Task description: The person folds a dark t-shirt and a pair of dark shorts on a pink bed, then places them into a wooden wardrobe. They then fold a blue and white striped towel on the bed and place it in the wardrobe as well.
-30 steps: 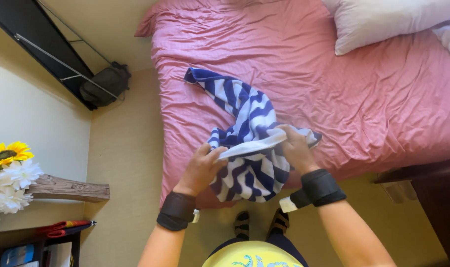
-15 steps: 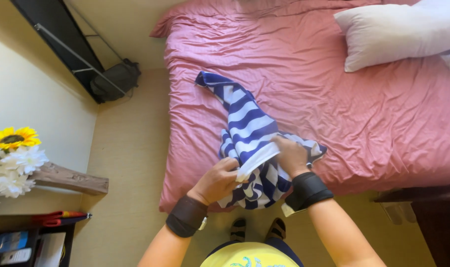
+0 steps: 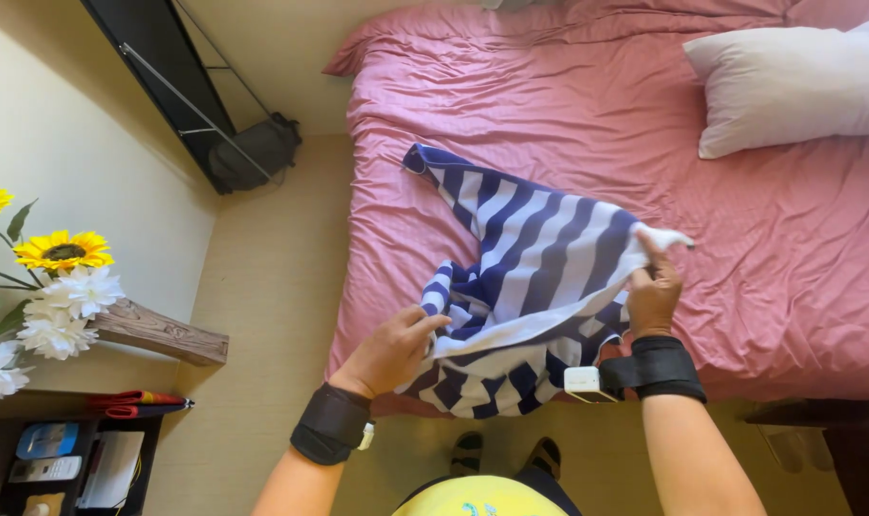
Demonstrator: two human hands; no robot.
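1. The left hand (image 3: 391, 349) has its grip clamped on the near edge of the blue-and-white striped cloth (image 3: 530, 277).
2. The right hand (image 3: 652, 294) pinches the cloth's white corner, its grip closed on it.
3. The cloth lies spread over the near side of the pink bed (image 3: 759, 248).
4. A white pillow (image 3: 788, 86) rests well apart, at the bed's far right.

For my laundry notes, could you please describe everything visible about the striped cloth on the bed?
The striped cloth is a soft, towel-like fabric with broad navy and white bands and a white edge. It lies crumpled and partly spread on the pink bedcover, near the bed's foot edge, one corner reaching up the bed. The left hand grips its lower left edge; the right hand pinches a white corner, stretching that edge between them.
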